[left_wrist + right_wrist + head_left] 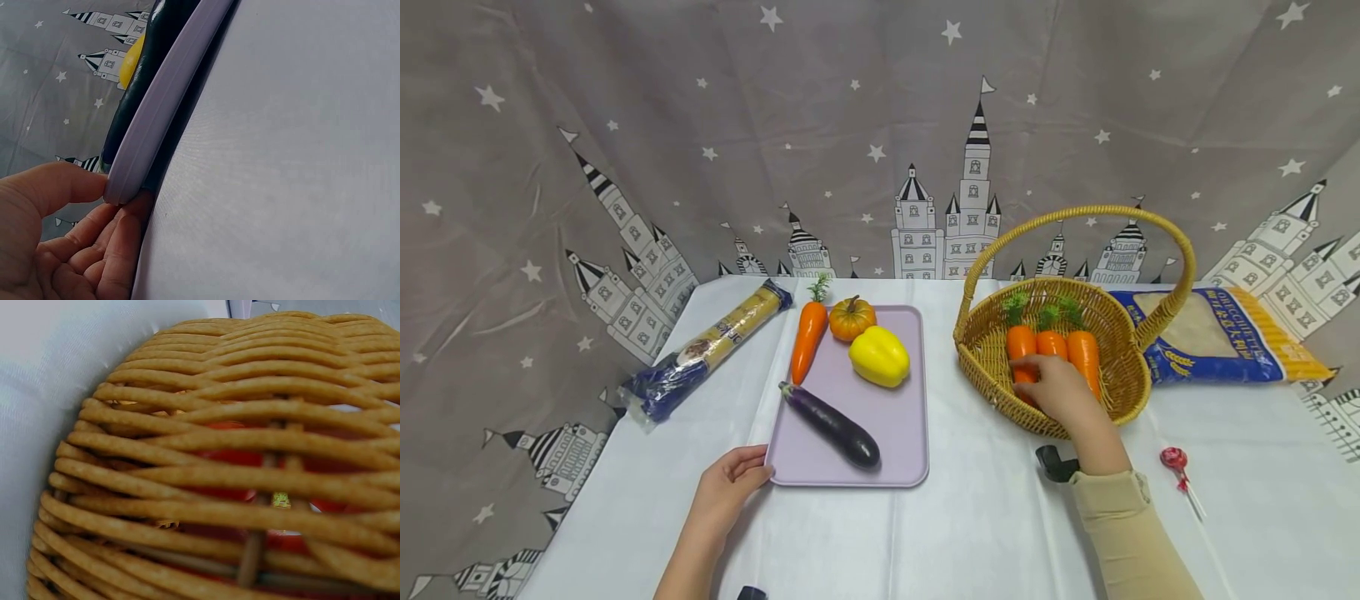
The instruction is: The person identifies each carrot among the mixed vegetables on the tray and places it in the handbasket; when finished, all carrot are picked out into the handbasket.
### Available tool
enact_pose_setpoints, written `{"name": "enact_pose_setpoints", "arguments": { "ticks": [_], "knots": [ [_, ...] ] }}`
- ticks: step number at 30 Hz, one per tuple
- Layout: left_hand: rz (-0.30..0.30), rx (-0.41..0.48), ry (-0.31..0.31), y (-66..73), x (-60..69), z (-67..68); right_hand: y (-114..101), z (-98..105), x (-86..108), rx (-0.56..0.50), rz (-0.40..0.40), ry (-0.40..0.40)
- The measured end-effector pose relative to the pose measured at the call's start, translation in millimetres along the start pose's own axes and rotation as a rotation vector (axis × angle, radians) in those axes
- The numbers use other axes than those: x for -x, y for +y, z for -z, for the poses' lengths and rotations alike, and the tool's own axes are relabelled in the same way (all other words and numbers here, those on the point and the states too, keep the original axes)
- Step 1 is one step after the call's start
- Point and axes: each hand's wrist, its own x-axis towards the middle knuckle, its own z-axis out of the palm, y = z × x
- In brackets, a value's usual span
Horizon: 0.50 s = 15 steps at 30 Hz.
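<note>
At the near left corner of a pale purple tray (898, 433), my left hand (730, 487) pinches the rim, thumb above and curled fingers below in the left wrist view. On the tray lie an eggplant (833, 425), a yellow bell pepper (880, 357), a small pumpkin (852, 318) and a carrot (808, 337) along the left rim. My right hand (1060, 390) reaches into a wicker basket (981, 367), fingers curled over the leftmost carrot (1021, 342) of three. The basket's weave (206, 475) fills the right wrist view and hides that hand.
Left of the tray lies a long pasta packet (707, 350). A blue and yellow orecchiette bag (1217, 337) lies behind and right of the basket. A red lollipop (1176, 458) is at the right on the white tablecloth (977, 517). The basket's tall handle (1082, 211) arches above it.
</note>
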Motion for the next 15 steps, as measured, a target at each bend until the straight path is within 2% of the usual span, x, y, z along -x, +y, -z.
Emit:
{"name": "enact_pose_setpoints", "arguments": {
  "ticks": [15],
  "knots": [
    [0.005,-0.008,-0.003,-1.2,-0.9,0.7,-1.5,-0.5,1.0,0.027,-0.007,-0.002]
  ]
}}
